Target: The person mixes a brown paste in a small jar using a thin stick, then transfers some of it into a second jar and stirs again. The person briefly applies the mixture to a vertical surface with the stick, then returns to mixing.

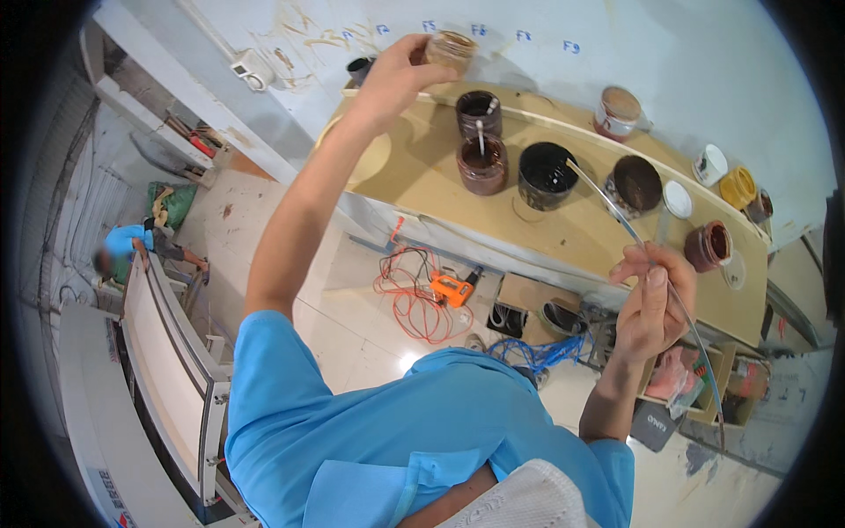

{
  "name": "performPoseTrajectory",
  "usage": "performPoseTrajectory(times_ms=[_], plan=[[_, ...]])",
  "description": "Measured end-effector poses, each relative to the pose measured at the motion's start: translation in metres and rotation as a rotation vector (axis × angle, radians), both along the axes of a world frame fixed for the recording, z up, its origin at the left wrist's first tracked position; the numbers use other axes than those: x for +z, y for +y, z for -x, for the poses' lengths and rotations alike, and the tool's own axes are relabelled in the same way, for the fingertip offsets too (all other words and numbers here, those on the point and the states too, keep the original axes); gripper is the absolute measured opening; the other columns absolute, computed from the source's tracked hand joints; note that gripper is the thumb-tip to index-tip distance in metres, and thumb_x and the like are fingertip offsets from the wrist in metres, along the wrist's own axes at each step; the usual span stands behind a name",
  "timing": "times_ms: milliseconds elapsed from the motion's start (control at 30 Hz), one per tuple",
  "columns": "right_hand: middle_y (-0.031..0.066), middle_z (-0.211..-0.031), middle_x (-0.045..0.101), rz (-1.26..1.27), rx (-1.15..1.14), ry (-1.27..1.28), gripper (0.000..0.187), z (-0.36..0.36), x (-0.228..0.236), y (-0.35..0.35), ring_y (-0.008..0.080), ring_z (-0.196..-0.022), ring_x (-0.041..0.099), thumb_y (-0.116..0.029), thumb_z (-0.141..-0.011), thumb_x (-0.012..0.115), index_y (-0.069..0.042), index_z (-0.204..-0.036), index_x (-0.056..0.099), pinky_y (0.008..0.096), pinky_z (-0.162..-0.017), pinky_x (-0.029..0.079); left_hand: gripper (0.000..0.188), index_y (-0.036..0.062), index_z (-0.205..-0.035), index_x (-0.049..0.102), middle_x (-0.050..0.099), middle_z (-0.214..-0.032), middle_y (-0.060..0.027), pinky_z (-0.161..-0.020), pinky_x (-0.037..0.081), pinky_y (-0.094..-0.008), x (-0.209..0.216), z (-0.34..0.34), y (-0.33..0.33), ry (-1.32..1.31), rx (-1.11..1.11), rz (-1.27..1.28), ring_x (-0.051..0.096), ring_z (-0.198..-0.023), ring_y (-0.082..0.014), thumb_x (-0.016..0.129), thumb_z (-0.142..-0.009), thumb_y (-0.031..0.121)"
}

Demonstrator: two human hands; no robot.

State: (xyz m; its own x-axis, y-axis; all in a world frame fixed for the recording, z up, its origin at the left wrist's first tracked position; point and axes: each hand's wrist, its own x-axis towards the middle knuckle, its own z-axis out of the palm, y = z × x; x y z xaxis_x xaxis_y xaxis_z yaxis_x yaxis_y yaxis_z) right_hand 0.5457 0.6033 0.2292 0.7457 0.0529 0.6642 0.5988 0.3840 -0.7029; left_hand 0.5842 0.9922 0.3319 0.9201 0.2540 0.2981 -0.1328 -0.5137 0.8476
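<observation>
At the wall behind the bench, my left hand is closed around the side of a clear jar with brownish contents. Whether the jar rests on the back ledge or is lifted, I cannot tell. My right hand, over the bench's right part, pinches a long thin stick. Its pale upper end lies over or beside the rim of a black tub of dark liquid; its dark lower end points down past the bench edge. Left of the tub stand a reddish-brown jar and a dark jar with a spoon-like handle.
Farther right on the bench are a dark-filled tub, a white lid and a red-brown jar. More pots line the back ledge. An orange power tool and coiled cords lie on the floor. Another person is far left.
</observation>
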Motion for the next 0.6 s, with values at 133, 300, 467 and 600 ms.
performPoseTrajectory(times_ms=[133,300,467,600], plan=[[0.0268,-0.100,0.075,-0.030,-0.039,-0.010,0.027,0.004,0.008,-0.009,0.0235,-0.070,0.072,-0.011,-0.107,0.056,0.010,-0.122,0.063,0.0356,-0.072,0.058,0.063,-0.0070,-0.138,0.057,0.072,-0.121,-0.0142,-0.098,0.051,-0.0347,-0.019,-0.016,0.012,0.013,0.092,-0.184,0.067,-0.108,-0.0203,0.080,-0.087,0.022],[0.0267,-0.099,0.074,0.030,-0.043,-0.011,0.029,0.002,0.015,-0.017,0.0236,-0.067,0.072,-0.013,-0.106,0.058,0.010,-0.122,0.062,0.0346,-0.071,0.057,0.076,-0.0051,-0.140,0.057,0.074,-0.121,-0.0193,-0.101,0.053,-0.0394,-0.024,-0.028,0.016,0.185,0.210,-0.495,0.071,-0.114,-0.0292,0.085,-0.083,0.036],[0.0265,-0.098,0.074,0.073,-0.038,-0.034,0.029,-0.005,0.021,-0.017,0.0234,-0.067,0.072,-0.013,-0.107,0.057,0.011,-0.122,0.062,0.0335,-0.072,0.057,0.080,-0.0047,-0.140,0.057,0.073,-0.122,-0.0201,-0.099,0.053,-0.0387,-0.028,-0.032,0.007,0.286,0.287,-0.621,0.070,-0.112,-0.0285,0.087,-0.085,0.045],[0.0269,-0.099,0.074,0.074,-0.036,-0.070,0.028,-0.011,0.028,-0.014,0.0234,-0.068,0.072,-0.012,-0.107,0.055,0.011,-0.122,0.061,0.0330,-0.073,0.056,0.081,-0.0042,-0.141,0.057,0.073,-0.124,-0.0211,-0.101,0.053,-0.0398,-0.031,-0.028,0.007,0.221,0.283,-0.622,0.070,-0.116,-0.0315,0.085,-0.086,0.049]])
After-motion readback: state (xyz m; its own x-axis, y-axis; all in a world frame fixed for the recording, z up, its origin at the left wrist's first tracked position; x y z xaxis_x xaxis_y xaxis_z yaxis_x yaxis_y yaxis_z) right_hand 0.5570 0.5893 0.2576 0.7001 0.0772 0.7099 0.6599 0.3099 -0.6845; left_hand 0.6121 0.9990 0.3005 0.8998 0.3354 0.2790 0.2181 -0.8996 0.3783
